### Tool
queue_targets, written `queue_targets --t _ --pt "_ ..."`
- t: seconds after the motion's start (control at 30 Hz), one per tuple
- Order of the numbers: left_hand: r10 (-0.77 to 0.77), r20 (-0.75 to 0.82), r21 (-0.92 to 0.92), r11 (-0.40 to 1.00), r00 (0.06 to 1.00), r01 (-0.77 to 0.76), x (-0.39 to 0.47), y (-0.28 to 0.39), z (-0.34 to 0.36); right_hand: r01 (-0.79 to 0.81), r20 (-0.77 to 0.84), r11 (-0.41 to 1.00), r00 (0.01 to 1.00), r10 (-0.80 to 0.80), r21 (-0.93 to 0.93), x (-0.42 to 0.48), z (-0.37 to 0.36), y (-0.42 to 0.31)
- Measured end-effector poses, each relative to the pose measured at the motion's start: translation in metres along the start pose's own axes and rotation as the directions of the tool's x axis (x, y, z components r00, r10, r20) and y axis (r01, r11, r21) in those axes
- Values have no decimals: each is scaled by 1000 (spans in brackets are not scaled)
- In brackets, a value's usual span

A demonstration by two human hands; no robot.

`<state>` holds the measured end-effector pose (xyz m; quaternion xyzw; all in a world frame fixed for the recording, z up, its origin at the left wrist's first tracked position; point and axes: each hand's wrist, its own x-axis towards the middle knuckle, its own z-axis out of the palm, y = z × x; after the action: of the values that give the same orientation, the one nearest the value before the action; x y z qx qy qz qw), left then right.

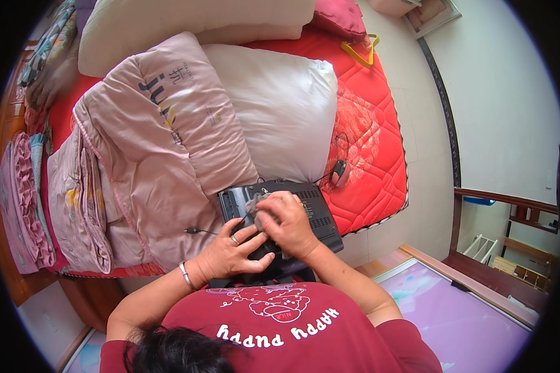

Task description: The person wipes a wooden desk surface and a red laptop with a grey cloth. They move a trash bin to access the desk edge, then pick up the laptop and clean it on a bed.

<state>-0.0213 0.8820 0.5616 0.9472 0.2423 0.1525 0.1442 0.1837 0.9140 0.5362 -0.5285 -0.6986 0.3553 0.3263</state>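
Observation:
A black electronic device with vent slots (316, 198), which looks like a laptop turned underside up, lies in front of my body at the edge of the bed. Bunched in my right hand (287, 221) is a grey cloth (253, 205), pressed against the device's upper face. My left hand (233, 249), with a ring and a bracelet, rests on the near left part of the device, its fingers apart. Both hands hide much of the casing between them. A thin cable ending in a small plug (192, 231) lies on the pink quilt, left of the device.
The folded pink quilt (168, 130) and a white pillow (284, 107) lie beyond the device. A wired mouse (339, 174) sits on the red bedspread (368, 186) at right, a yellow strap (366, 56) farther back. Folded fabrics (23, 200) are at left. A purple-patterned panel (448, 307) stands at lower right.

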Motion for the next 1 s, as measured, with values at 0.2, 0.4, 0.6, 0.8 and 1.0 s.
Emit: queue_targets --t 0.2,0.4,0.6,0.8,1.0 --pt "73 42 -25 997 996 -72 23 -1 -5 -353 -325 873 914 244 -336 -32 -31 126" --pt "191 131 -30 982 973 -189 41 0 -16 -369 -342 930 872 349 10 -32 -17 52" --pt "183 161 -3 983 970 -185 47 2 -21 -134 -346 990 932 109 -50 -24 -23 45" --pt "163 131 -28 987 978 -161 49 4 -13 -425 -448 905 812 374 -15 -44 -21 78" --pt "-27 33 -126 992 999 31 48 14 -17 -156 -285 945 928 240 288 -39 -38 -7"
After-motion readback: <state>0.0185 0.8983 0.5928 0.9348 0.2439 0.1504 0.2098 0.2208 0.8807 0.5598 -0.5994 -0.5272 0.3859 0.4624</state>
